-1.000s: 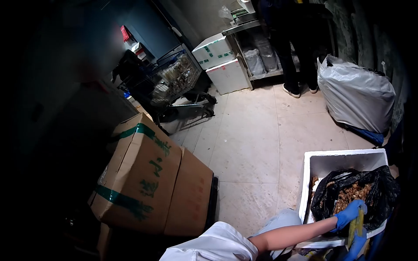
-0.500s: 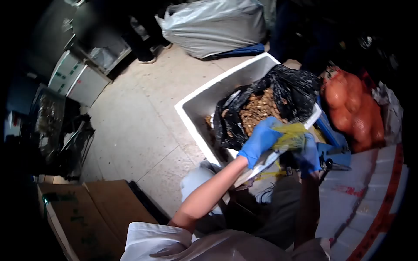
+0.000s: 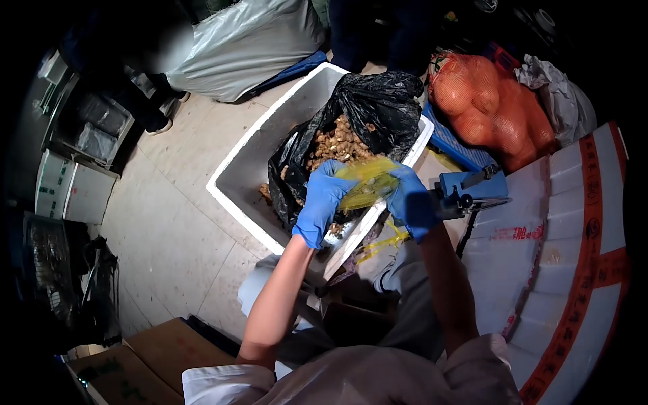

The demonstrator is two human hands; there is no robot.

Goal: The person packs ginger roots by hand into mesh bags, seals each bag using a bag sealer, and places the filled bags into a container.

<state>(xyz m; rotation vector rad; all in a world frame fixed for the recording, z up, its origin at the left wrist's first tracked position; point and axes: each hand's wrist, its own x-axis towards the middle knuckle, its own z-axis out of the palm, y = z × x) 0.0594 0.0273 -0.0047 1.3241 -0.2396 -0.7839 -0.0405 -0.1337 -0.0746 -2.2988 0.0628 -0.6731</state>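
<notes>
Both of my hands wear blue gloves. My left hand (image 3: 320, 201) grips the left side of a yellow mesh bag (image 3: 368, 183), and my right hand (image 3: 413, 204) grips its right side. The bag is stretched between them, over the near edge of a white foam box (image 3: 236, 152). Inside the box an opened black plastic bag (image 3: 388, 101) holds many brown, knobbly pieces that look like ginger (image 3: 341, 143). A few pieces lie in the box outside the black bag.
Orange net sacks (image 3: 496, 111) and a blue metal device (image 3: 482, 185) are at the right, beside taped white foam boxes (image 3: 516, 236). A large grey-white sack (image 3: 250, 47) stands beyond the box. Cardboard boxes (image 3: 179, 351) are lower left. People's legs (image 3: 378, 34) show at the top.
The view has swung right and down, bringing the foam box to the centre. Both hands still hold the yellow mesh bag, which is now spread wider between them.
</notes>
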